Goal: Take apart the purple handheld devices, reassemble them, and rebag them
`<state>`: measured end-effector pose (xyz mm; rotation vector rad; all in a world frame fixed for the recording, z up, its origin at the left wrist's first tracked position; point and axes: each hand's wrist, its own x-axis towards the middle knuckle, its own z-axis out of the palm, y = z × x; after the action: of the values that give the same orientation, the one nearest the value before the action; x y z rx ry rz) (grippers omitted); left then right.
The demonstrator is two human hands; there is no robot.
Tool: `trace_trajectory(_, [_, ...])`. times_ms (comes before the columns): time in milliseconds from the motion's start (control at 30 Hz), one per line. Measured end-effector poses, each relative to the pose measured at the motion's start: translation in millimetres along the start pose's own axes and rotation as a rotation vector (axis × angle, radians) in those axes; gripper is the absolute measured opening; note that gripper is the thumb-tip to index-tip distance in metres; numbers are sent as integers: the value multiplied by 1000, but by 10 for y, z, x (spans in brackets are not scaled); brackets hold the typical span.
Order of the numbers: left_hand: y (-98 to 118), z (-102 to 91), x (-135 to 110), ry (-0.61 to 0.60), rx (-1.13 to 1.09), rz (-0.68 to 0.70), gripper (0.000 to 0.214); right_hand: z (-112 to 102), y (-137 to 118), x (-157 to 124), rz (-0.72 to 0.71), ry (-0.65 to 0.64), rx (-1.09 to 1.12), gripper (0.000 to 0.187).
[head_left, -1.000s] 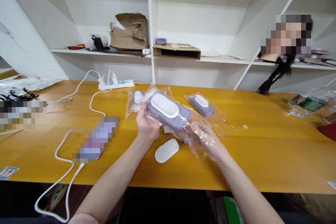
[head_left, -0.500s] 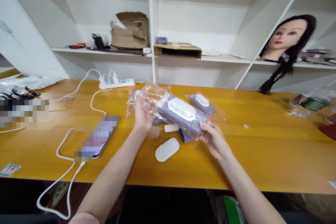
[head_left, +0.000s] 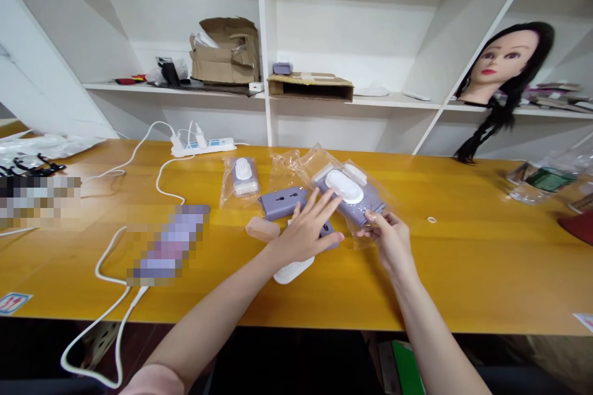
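A white shelf unit (head_left: pixel 356 31) runs along the back, holding a cardboard box (head_left: pixel 225 52) and a mannequin head (head_left: pixel 498 62). In front of it stretches a long wooden table (head_left: pixel 463 278), with a power strip (head_left: pixel 201 148) and a white cable (head_left: pixel 158 182) toward the left.

Near the middle of the table, a purple and white device (head_left: pixel 349 191) lies inside a clear plastic bag (head_left: pixel 290 166), its long axis slanting from upper left to lower right. The right hand (head_left: pixel 389 241) is the nearer one: its fingers (head_left: pixel 376 217) pinch the bag just below the device's lower end. The left hand (head_left: pixel 303 237) lies open with its fingers spread, pointing up and to the right toward the bag. They grasp nothing and stop just short of the device.

Below the left hand, a white brush head (head_left: pixel 291 273) pokes out. A purple block (head_left: pixel 282 202) lies just beyond the left thumb side, and a second purple piece (head_left: pixel 328 229) sits by the fingertips; whether they touch it, I cannot tell. A beige block (head_left: pixel 262 228) and a smaller bagged device (head_left: pixel 241 182) lie further left, and a small white ring (head_left: pixel 432 220) sits off to the right.
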<state>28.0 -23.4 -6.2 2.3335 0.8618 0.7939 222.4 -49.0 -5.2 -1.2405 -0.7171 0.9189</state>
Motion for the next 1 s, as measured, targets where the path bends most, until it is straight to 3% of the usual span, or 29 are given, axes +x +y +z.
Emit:
trace_trajectory(100, [16,30,38,-51,17,6,65,-9,10,-19,15,5,-33,30])
trace_trajectory(367, [-198,17,187,13,30,-85,68,-227,8,-98,-34,35,-94,34])
trace_trajectory(567, [-324,105,358,51,45,-177,77,-645,-103,-225,-96,123,-196,27])
trace_trajectory(700, [-388,163,399,52,38,-234,72,-1008,-333,-312,-169,221,-79,17])
trace_trajectory(767, [-424,188,413,65,0,-241,65,-1104,-452,-332,-185,182,-41,17])
trace_trajectory(867, [-459,201,439,157,-188,-174,49,-1039,-548,-306,-265,173,30,14])
trace_trajectory(1000, [-371,73,430,429,-792,-124,37,-621,-449,-210,-162,-33,49,17])
